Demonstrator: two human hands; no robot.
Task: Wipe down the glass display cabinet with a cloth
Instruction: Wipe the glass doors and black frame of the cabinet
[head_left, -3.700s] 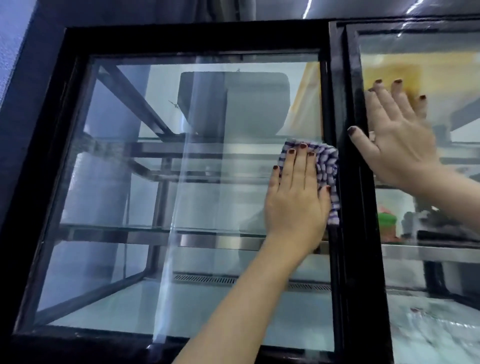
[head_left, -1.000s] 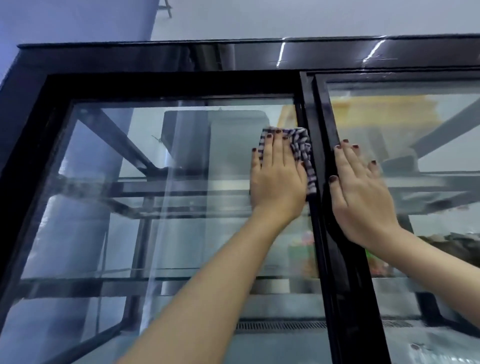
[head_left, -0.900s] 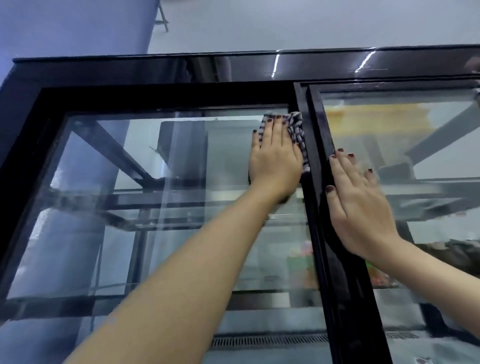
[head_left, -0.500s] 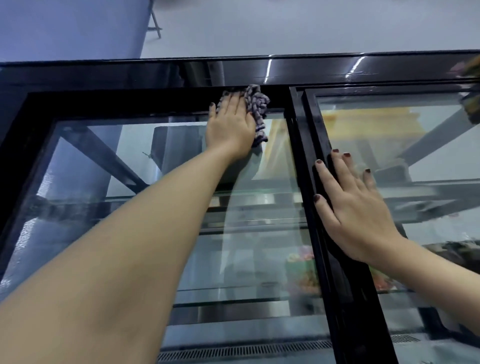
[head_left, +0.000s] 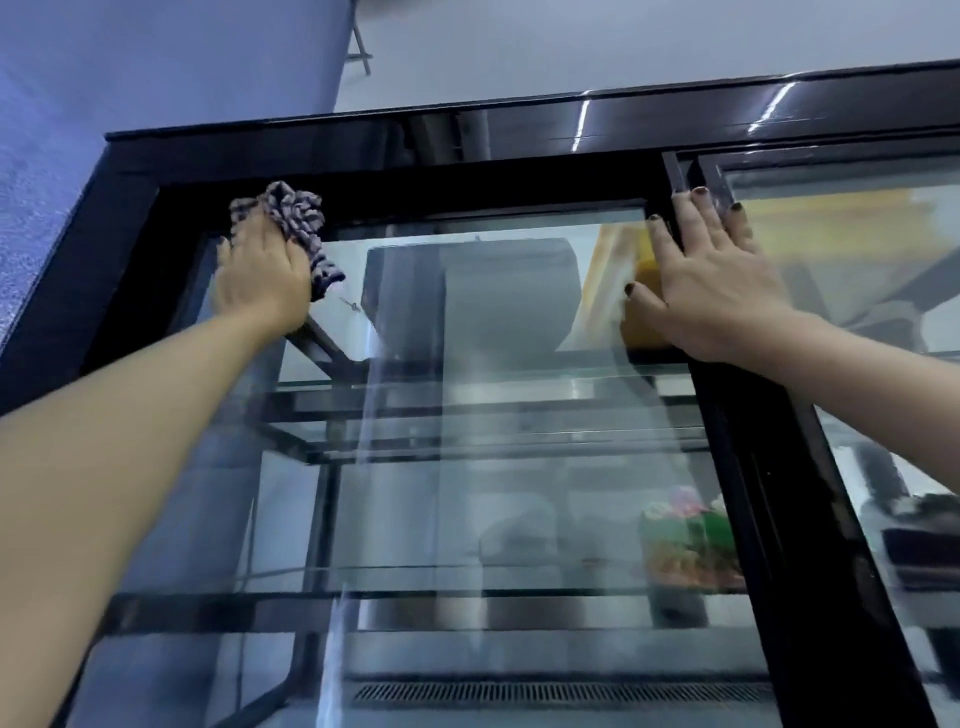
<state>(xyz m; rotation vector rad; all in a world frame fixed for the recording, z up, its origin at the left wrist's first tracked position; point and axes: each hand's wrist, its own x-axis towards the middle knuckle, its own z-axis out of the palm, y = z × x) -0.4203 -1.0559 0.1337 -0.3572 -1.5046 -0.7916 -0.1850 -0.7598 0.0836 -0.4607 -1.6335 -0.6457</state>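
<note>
1. At the top left corner of the glass display cabinet (head_left: 519, 130), the left hand (head_left: 260, 280) presses the cloth (head_left: 293, 213) where the left pane (head_left: 493, 415) meets the cabinet's black edge.
2. The cloth is blue-and-white checked and bunched. It bulges above the fingertips onto the upper black bar and hangs down the thumb side of the hand onto the glass.
3. The left fingers lie close together on the cloth, with 1 dark-painted nail showing at the outer side. Folds cover the other tips and the thumb, so it cannot be told whether they curl into the fabric or press flat.
4. The right hand (head_left: 711, 291) lies flat on the cabinet front near the top, well apart from the left hand, its fingers straight and slightly spread.
5. Its palm and fingers cross the black post (head_left: 753, 467) between the 2 panes. The thumb reaches left over the left pane, and the outer fingers lie on the right pane (head_left: 857, 249).
6. Both forearms are bare and reach in from the left and right edges of the view.
7. Behind the glass are glass shelves (head_left: 519, 371) on dark rails, a blurred green and pink item (head_left: 685, 535) on a lower shelf beside the post, and a yellow object (head_left: 641, 312) partly hidden by the right hand.
8. A slotted vent grille (head_left: 545, 693) runs along the cabinet floor, and a blue wall (head_left: 156, 78) stands to the cabinet's left.
</note>
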